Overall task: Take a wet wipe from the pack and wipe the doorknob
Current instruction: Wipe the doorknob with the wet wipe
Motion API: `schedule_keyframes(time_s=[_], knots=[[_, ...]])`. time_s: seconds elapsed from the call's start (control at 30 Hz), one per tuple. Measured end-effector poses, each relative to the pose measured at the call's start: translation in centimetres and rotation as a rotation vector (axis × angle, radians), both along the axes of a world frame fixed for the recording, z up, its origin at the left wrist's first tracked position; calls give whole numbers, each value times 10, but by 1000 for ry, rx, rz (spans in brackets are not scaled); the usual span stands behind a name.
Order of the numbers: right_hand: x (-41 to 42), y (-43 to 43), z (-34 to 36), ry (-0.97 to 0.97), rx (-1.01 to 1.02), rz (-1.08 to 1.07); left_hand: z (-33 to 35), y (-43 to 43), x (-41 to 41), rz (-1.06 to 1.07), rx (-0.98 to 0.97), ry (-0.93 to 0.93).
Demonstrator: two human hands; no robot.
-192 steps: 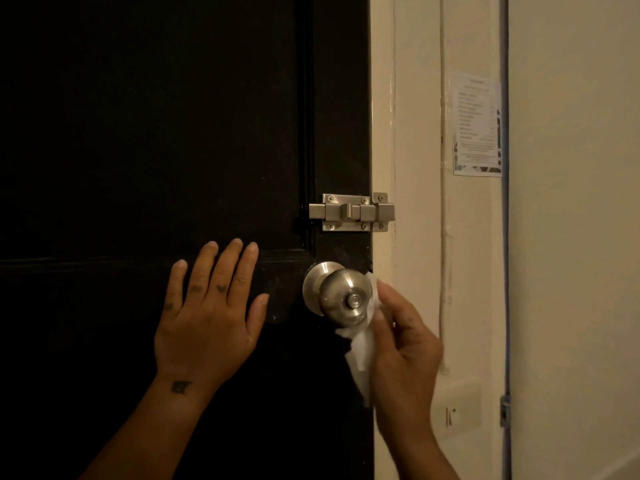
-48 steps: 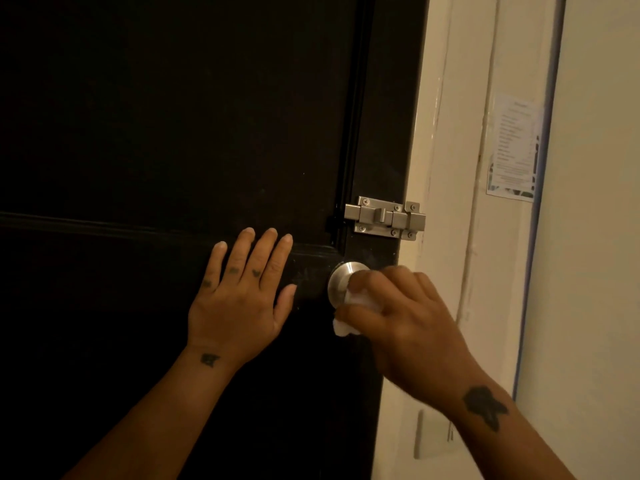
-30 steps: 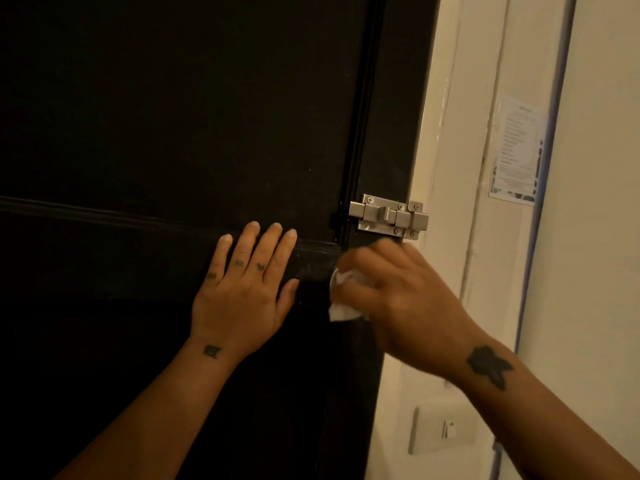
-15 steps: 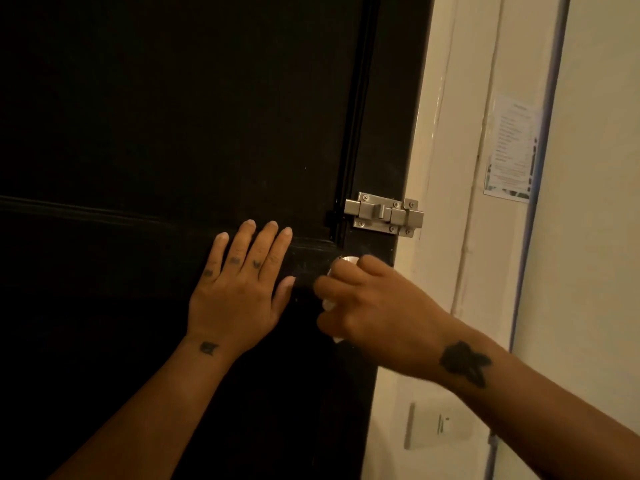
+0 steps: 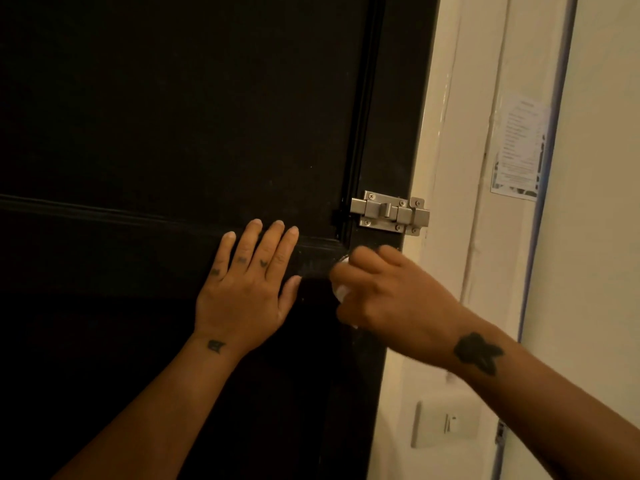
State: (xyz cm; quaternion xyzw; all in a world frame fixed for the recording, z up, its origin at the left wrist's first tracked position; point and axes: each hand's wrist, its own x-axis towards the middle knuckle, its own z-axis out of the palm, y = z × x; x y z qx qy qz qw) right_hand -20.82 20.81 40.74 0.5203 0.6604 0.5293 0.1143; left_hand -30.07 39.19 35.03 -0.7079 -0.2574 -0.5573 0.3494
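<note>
My right hand (image 5: pixel 391 294) is wrapped around the doorknob on the dark door (image 5: pixel 173 116), gripping a white wet wipe (image 5: pixel 341 292) against it. Only a small white patch of the wipe shows between my fingers. A sliver of the metal doorknob (image 5: pixel 345 260) peeks out above my fingers; the rest is hidden by the hand. My left hand (image 5: pixel 249 289) lies flat on the door panel just left of the knob, fingers spread and pointing up, holding nothing. The wet wipe pack is not in view.
A metal slide bolt (image 5: pixel 389 213) is mounted on the door edge just above the knob. The cream door frame (image 5: pixel 446 168) runs down the right. A printed paper notice (image 5: pixel 519 147) is stuck on the wall, and a light switch (image 5: pixel 445 422) sits lower down.
My right hand has shifted around the knob with the wipe, so less of the wipe shows now. My left hand has stayed flat on the door.
</note>
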Motion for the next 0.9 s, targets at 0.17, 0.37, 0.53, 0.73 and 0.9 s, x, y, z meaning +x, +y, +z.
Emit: schedule_keyframes(time_s=[0.17, 0.37, 0.53, 0.73, 0.9], knots=[[7, -12, 17, 182, 244, 127, -1, 0, 0, 16, 1, 7], [2, -7, -13, 8, -13, 87, 1, 0, 0, 7, -9, 1], [13, -12, 20, 173, 229, 125, 1, 0, 0, 11, 0, 4], [-2, -12, -1, 199, 74, 228, 0, 0, 0, 9, -2, 1], [12, 7, 14, 276, 133, 86, 1, -1, -1, 9, -7, 11]])
